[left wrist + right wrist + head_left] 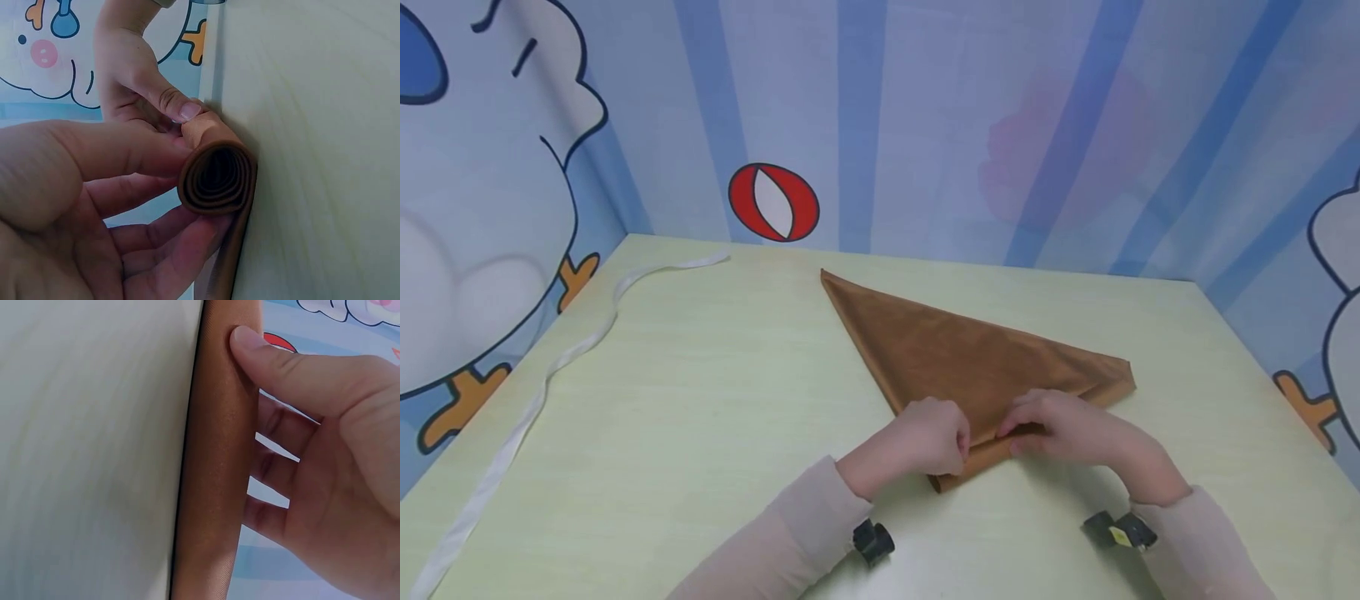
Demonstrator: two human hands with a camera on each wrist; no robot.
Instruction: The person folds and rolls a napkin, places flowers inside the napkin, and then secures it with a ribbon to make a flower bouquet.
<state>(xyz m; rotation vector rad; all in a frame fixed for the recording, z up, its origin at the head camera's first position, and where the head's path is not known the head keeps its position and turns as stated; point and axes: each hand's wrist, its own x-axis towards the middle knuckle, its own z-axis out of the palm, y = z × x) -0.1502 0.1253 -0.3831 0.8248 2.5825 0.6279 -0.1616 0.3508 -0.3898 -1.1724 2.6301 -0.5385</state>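
A brown cloth (pixel 955 350) lies on the table, folded to a triangle, with its near edge wound into a roll. My left hand (pixel 928 437) grips the left end of that roll, thumb on one side and fingers on the other. In the left wrist view the end of the roll (pixel 219 181) shows several spiral layers. Farther right along the roll, my right hand (pixel 1060 429) holds it with the thumb on the near side and the fingers over the top. The right wrist view shows the right thumb (pixel 250 347) pressed on the smooth rolled cloth (pixel 215 456).
A long white ribbon (pixel 542 392) runs in a wavy line down the left side of the pale table (pixel 700 400). A printed curtain (pixel 917 125) with blue stripes and cartoon figures rises behind the table and along both sides.
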